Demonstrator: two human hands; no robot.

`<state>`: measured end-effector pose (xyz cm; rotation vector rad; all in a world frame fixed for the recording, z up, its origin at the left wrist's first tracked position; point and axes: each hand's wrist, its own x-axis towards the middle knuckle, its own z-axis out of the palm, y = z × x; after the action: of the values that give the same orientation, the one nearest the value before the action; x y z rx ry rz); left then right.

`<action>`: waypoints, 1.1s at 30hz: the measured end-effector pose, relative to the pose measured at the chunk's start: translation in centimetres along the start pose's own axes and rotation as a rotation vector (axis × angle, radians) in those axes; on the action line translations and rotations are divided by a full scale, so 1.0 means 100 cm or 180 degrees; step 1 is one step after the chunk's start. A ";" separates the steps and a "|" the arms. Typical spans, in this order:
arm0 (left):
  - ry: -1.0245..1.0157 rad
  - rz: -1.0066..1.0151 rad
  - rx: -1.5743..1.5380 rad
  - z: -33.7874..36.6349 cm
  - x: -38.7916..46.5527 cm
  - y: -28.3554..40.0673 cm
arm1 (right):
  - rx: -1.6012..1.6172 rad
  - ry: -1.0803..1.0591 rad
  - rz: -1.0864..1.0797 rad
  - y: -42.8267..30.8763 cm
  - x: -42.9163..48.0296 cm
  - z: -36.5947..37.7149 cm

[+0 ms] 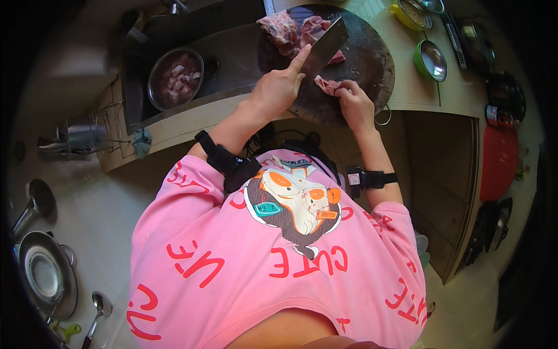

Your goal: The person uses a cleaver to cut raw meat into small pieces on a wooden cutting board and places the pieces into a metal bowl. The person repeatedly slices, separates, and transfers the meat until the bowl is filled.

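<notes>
My left hand (277, 89) grips a cleaver (326, 48), its index finger laid along the broad blade. The blade slants up and to the right over a round, dark chopping board (370, 65). At the board's near side, my right hand (356, 104) pinches a small strip of raw meat (327, 85) between thumb and fingers. Behind the cleaver lie a large pale, fatty chunk of raw meat (280, 32) and a redder piece (314, 28), partly covered by the blade. A small red bit of meat (338, 57) shows just right of the blade.
Left of the board, a metal bowl (150, 83) with cut meat in liquid stands in the sink (235, 52). On the counter at right are a green-sided metal bowl (420, 65) and a yellow bowl (399, 15) of grains. A wire rack (93, 128) hangs at left.
</notes>
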<state>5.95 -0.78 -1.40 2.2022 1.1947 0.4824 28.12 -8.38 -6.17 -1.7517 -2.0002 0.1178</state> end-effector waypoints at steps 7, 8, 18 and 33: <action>-0.0342 0.0244 0.0051 0.013 0.000 0.011 | 0.0738 0.0704 0.0528 -0.001 -0.010 -0.002; -0.0391 0.0271 0.0156 0.015 0.002 0.012 | 0.0823 0.0824 0.0476 -0.003 -0.007 0.001; -0.0627 0.0480 0.0225 0.017 -0.002 0.013 | 0.1017 0.0853 0.0421 -0.007 -0.011 0.023; -0.1183 0.0504 0.0709 -0.013 -0.027 0.022 | 0.0801 0.0890 0.0551 -0.008 -0.008 0.024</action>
<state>5.24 -3.60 0.89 2.4499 0.9147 -0.0070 26.51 -8.67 -8.27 -1.6736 -1.5638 0.1634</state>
